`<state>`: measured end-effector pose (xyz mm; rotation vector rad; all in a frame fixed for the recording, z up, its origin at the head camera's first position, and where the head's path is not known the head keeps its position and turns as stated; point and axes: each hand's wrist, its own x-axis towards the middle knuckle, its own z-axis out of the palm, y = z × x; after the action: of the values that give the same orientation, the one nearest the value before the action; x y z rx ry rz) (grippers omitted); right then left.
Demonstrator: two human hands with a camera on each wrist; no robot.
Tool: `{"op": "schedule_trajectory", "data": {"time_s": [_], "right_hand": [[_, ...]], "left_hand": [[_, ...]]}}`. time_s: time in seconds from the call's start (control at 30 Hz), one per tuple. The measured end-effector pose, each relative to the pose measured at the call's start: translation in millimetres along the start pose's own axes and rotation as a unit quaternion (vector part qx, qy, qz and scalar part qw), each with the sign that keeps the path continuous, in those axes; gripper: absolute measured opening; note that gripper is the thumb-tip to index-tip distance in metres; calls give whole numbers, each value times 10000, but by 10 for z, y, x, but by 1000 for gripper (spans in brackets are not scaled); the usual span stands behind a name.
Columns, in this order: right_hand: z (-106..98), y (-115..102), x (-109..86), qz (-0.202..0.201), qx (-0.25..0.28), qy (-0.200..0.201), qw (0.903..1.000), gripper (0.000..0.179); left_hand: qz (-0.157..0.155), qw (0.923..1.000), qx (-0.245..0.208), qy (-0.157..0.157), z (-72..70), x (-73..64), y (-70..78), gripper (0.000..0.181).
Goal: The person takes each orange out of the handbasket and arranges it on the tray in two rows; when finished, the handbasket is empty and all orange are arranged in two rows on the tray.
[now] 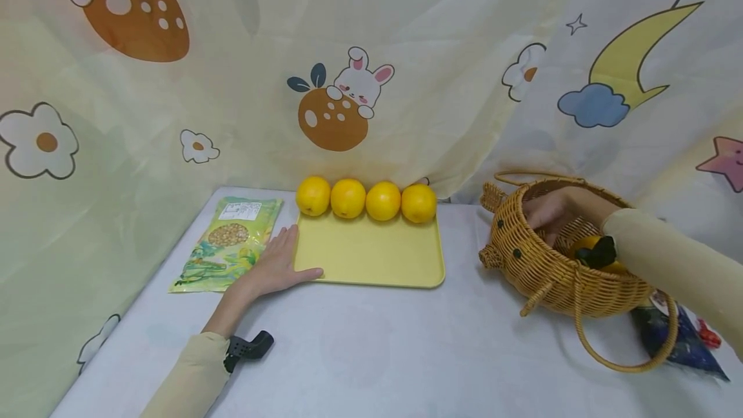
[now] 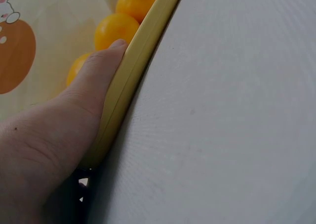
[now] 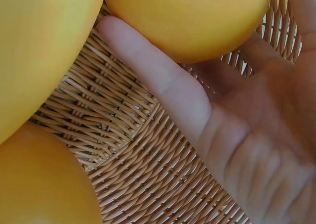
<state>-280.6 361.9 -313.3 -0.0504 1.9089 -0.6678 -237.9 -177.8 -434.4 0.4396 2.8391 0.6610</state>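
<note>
My left hand rests with straight fingers on the left front corner of a yellow tray, its thumb along the front rim. A row of several oranges lines the tray's back edge. At the right, my right hand reaches into an animal-shaped wicker basket. The right wrist view shows its thumb and fingers around an orange inside the basket; the fingertips are hidden behind the fruit. Other oranges lie close by in the basket.
A green and yellow bag of grains or beans lies left of the tray, beside my left fingers. A dark blue package sits partly behind the basket at the right. The basket's loop handle hangs down onto the white table.
</note>
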Motion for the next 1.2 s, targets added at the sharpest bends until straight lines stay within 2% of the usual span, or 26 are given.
{"op": "schedule_trajectory", "data": {"time_s": [0.13, 0.2, 0.4, 0.5, 0.6, 0.7, 0.77, 0.87, 1.0, 1.13, 1.2], "right_hand": [[9, 57, -7, -46, -67, 75, 9999, 105], [-21, 93, -38, -119, -12, 24, 9999, 97], [-176, 165, -315, -481, 443, -29, 9979, 69], [-220, 206, -472, -706, 357, 97, 9968, 61], [-249, 269, -590, -1004, 287, 29, 9945, 53], [-275, 345, -697, -1323, 304, -43, 9907, 49], [-295, 392, -774, -1594, 284, 60, 9868, 49], [-319, 444, -898, -2029, 182, 419, 9781, 49], [-349, 474, -1019, -2621, 278, 983, 9596, 49], [-386, 497, -1058, -3354, 783, 1084, 9325, 48], [-395, 499, -1050, -3797, 1040, 906, 9148, 48]], "left_hand": [[-26, 10000, -20, -39, 7, -2, 12, 127], [-38, 10000, -20, -61, 9, -1, 16, 127], [-35, 10000, -26, -40, 13, 1, 10, 128], [-19, 10000, -35, -44, 15, 7, 4, 128], [-9, 10000, -28, -38, 19, 16, -5, 128], [8, 10000, -17, -16, 24, 24, -16, 128], [23, 10000, -8, -8, 28, 29, -22, 128], [32, 10000, 28, -15, 32, 33, -27, 129], [23, 10000, 37, -18, 29, 32, -26, 128], [34, 10000, 4, -10, 24, 27, -26, 128], [54, 10000, 14, -10, 25, 26, -28, 128]]}}
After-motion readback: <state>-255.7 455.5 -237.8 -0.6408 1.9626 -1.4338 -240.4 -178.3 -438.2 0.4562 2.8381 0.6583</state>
